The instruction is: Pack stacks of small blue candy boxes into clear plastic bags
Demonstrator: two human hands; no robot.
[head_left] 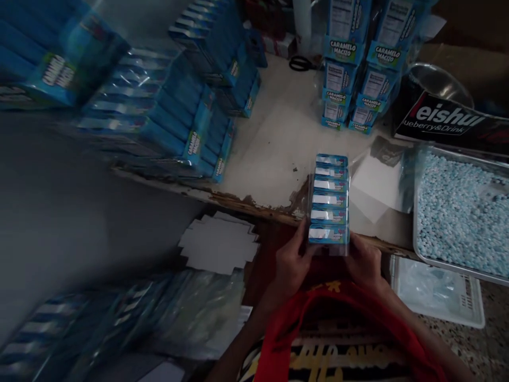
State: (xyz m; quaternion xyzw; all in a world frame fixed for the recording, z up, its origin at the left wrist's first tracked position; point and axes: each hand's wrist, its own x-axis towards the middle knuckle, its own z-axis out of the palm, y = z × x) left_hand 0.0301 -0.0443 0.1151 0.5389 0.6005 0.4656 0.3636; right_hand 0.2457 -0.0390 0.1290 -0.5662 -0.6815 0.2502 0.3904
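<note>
Both my hands grip a display box of small blue candy packs (328, 200), inside a clear plastic bag (330, 249), at the table's front edge. My left hand (292, 261) is closed on its near left corner. On the near right corner, my right hand (365, 263) is closed too, its fingertips partly hidden under the bag. The packs stand in one row running away from me, their tops facing up. To the right of the box, white sheets and clear film (376, 183) lie on the table (270, 143).
Stacked blue candy boxes (186, 122) fill the left side, and more wrapped boxes (352, 69) stand at the back. Scissors (300, 63) lie behind. At right are a metal tray of pale blue candies (457, 207), a black carton (441, 119) and a white basket (441, 292) below.
</note>
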